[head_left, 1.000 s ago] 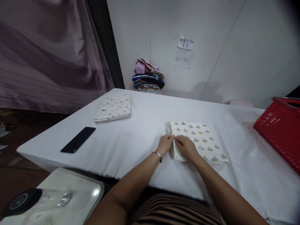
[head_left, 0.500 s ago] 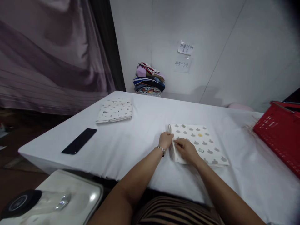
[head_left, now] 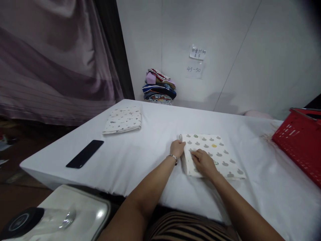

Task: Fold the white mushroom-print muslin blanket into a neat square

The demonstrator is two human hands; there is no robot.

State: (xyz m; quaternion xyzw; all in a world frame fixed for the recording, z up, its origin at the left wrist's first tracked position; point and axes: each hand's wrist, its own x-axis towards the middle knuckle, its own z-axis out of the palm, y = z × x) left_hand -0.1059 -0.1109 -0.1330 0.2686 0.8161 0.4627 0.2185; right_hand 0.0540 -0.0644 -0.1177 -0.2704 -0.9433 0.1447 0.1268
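A folded white cloth with grey shapes (head_left: 218, 155) lies flat on the white table (head_left: 155, 140) in front of me. My left hand (head_left: 177, 148), with a bracelet at the wrist, has its fingers curled against the cloth's left edge. My right hand (head_left: 203, 162) rests on top of the cloth near that same edge, fingers bent and pressing down. A small loop sticks out at the cloth's far left corner.
A second folded patterned cloth (head_left: 122, 119) lies at the far left. A black phone (head_left: 85, 158) sits near the left edge. A red basket (head_left: 299, 142) stands at right. A pile of folded clothes (head_left: 159, 87) is against the wall. A tray with a bottle (head_left: 37, 219) is lower left.
My right hand has slid from the cloth's left edge a little onto its top. My left hand stays at the edge. The camera tilted slightly.
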